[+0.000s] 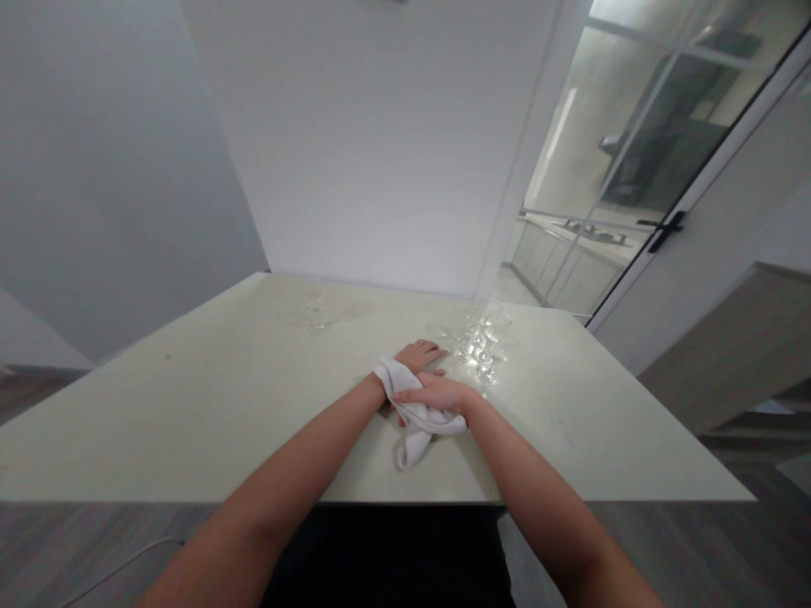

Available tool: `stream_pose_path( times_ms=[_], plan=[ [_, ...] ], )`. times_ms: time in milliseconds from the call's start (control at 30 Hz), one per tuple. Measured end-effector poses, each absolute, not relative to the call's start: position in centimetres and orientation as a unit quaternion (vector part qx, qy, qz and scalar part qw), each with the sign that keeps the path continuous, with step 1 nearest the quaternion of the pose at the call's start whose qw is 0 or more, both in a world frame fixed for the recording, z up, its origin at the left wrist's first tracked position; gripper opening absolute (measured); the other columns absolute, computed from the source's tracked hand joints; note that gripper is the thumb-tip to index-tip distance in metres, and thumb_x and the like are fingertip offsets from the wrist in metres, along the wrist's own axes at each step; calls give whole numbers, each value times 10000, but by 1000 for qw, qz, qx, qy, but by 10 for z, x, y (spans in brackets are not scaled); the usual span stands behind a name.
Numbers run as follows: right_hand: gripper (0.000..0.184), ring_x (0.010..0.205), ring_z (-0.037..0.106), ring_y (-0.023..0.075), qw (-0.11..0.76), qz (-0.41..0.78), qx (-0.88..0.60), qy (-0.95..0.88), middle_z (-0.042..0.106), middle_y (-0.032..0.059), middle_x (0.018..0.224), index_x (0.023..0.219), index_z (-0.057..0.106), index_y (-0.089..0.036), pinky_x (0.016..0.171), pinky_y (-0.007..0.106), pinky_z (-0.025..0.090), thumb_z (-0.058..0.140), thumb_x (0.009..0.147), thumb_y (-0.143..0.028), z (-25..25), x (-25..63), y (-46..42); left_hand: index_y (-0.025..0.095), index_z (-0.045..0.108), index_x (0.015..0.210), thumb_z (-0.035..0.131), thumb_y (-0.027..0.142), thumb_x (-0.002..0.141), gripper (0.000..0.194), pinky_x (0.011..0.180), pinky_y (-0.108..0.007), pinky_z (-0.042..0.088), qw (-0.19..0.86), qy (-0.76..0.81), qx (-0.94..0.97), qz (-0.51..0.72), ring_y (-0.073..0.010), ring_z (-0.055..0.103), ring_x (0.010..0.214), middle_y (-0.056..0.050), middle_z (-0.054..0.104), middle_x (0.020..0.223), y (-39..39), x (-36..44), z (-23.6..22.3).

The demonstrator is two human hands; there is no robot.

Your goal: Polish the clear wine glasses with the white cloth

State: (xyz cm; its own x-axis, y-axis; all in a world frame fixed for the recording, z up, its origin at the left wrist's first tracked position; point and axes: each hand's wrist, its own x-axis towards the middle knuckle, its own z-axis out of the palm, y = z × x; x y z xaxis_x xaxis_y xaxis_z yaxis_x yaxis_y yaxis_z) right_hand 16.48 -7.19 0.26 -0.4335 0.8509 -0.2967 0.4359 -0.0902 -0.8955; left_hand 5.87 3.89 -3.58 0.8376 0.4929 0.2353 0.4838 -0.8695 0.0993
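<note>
A white cloth (pixel 418 426) is bunched in my right hand (pixel 443 393), its loose end hanging down toward the front of the table. Part of the cloth lies across my left wrist. My left hand (pixel 420 355) reaches out beyond the cloth, palm down, with its fingers stretched to the right and nothing visible in them. Just right of those fingertips is a cluster of several clear stemmed glasses (pixel 485 342), apart from the hand. The cloth hides some of my right fingers.
Another clear stemmed glass (pixel 316 312) stands alone toward the back left of the white table (pixel 190 422). A wall (pixel 380 152) rises behind the table. A glazed door (pixel 659 228) with a black handle is at the right.
</note>
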Motion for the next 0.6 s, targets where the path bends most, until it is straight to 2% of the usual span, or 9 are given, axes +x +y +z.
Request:
stream_pose_path(
  times_ms=[133, 200, 300, 367, 500, 600],
  plan=[
    [435, 748, 647, 188, 171, 647, -429, -606, 691, 48, 792, 903, 631, -163, 712, 303, 514, 630, 728, -561, -5, 164, -69, 195, 582, 1120, 503, 323, 846, 313, 958, -357, 389, 40, 279, 924, 259, -206, 513, 1068, -87, 604, 1091, 37, 24, -5],
    [440, 708, 645, 182, 179, 669, -426, -582, 688, 58, 769, 888, 633, -144, 675, 293, 518, 600, 757, -563, -7, 163, -67, 192, 555, 1126, 494, 332, 849, 316, 991, -385, 363, 7, 328, 865, 379, -214, 501, 1087, -81, 585, 1107, 33, 1, 13],
    [484, 689, 644, 181, 208, 698, -438, -527, 689, 73, 773, 863, 643, -141, 691, 309, 528, 468, 829, -592, -6, 161, -67, 165, 436, 1228, 567, 328, 797, 480, 1025, -420, 321, -54, 446, 678, 582, -256, 410, 1212, -120, 463, 1258, 31, -34, 25],
    [547, 702, 650, 186, 215, 732, -422, -490, 691, 76, 788, 838, 651, -149, 736, 325, 531, 360, 864, -611, -4, 161, -68, 160, 319, 1301, 614, 332, 759, 641, 1032, -416, 313, -61, 498, 566, 654, -262, 363, 1255, -146, 373, 1331, 38, -54, 20],
    [612, 721, 657, 213, 233, 768, -373, -466, 693, 92, 783, 845, 651, -140, 757, 350, 525, 277, 878, -623, -1, 163, -69, 145, 206, 1346, 718, 375, 649, 895, 1085, -434, 242, 0, 554, 486, 676, -283, 312, 1296, -180, 297, 1376, 66, -79, -10],
    [644, 732, 657, 219, 233, 776, -362, -461, 695, 118, 799, 896, 648, -106, 744, 343, 519, 261, 883, -621, -4, 164, -68, 166, 174, 1351, 746, 361, 619, 949, 1065, -432, 279, 123, 572, 473, 659, -277, 361, 1278, -189, 347, 1353, 86, -88, -30]
  ],
)
